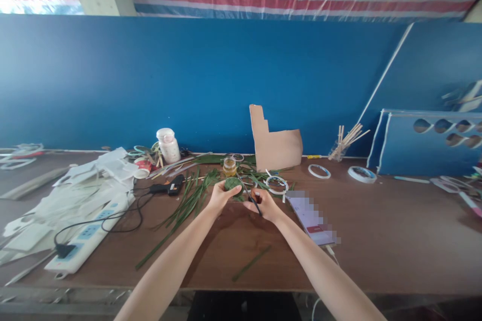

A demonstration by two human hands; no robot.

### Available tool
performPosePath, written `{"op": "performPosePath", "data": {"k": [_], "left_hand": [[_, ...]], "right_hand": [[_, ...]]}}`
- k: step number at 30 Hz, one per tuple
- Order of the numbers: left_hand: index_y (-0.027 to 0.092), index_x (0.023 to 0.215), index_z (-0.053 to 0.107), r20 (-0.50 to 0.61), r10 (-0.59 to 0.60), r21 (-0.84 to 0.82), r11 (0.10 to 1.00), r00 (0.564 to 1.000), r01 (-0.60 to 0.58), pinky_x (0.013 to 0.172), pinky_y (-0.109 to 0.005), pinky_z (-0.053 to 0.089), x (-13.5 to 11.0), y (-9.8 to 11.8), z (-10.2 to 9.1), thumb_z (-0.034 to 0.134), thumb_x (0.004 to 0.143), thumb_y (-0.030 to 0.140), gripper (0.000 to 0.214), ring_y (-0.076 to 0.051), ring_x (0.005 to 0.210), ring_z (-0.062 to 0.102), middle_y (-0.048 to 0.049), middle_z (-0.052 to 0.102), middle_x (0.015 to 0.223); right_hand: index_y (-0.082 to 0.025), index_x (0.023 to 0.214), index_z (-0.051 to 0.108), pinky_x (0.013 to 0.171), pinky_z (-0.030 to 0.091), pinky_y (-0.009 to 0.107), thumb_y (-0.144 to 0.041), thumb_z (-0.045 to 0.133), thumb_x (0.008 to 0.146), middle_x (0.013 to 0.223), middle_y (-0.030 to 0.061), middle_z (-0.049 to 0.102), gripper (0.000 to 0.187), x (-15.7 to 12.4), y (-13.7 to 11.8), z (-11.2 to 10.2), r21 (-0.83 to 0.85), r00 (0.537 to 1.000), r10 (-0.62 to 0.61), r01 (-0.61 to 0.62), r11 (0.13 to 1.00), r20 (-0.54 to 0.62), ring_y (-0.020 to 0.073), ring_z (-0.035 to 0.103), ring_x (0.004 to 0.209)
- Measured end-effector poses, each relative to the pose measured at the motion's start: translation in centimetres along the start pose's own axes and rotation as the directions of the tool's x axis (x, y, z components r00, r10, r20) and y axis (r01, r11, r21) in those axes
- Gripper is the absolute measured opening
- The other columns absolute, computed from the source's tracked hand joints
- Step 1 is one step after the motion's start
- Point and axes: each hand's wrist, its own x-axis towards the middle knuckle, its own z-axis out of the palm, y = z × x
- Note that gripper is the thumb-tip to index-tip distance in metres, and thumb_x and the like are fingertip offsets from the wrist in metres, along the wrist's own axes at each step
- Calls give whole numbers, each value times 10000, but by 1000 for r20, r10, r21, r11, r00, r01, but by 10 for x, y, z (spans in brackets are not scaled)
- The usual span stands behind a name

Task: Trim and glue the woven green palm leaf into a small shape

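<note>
Glue gun [168,186] lies beside loose green leaves [187,205] on the table [286,271]. Above them, the left hand [221,197] grips a round green leaf coil [232,185], held over the table; the right hand [262,204] clenches black scissors [251,201] beside it, with a phone [311,218] further right.

Bare left forearm [167,268] and right forearm [320,266] angle inward from the near side — left hand [225,196] and right hand [263,204] close together at centre, fingers curled.

Bright daylight, bowed edges, perhaps slight blur on the right hand [261,204]
</note>
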Motion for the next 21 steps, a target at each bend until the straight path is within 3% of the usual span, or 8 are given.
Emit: {"op": "performPosePath", "data": {"k": [13, 21], "left_hand": [[116, 702, 676, -74, -16, -24, 1000, 997, 14, 463, -207, 364, 5, -11, -4, 801, 556, 353, 305, -86, 474, 512, -5, 624, 583], [116, 644, 637, -109, -27, -1, 1000, 994, 27, 410, -187, 281, 4, -10, -2, 808, 538, 362, 318, -39, 402, 412, 29, 554, 510]], "right_hand": [[-194, 622, 392, 518, 319, 230, -328, 670, 668, 588, -46, 434, 312, 2, 20, 7, 24, 992, 3, 0, 1000, -128, 92, 381, 543], [-192, 590, 371, 506, 292, 226, -372, 693, 644, 557, -66, 371, 373, 1, 10, 10, 83, 992, 53, -43, 996, -113, 77, 328, 527]]}}
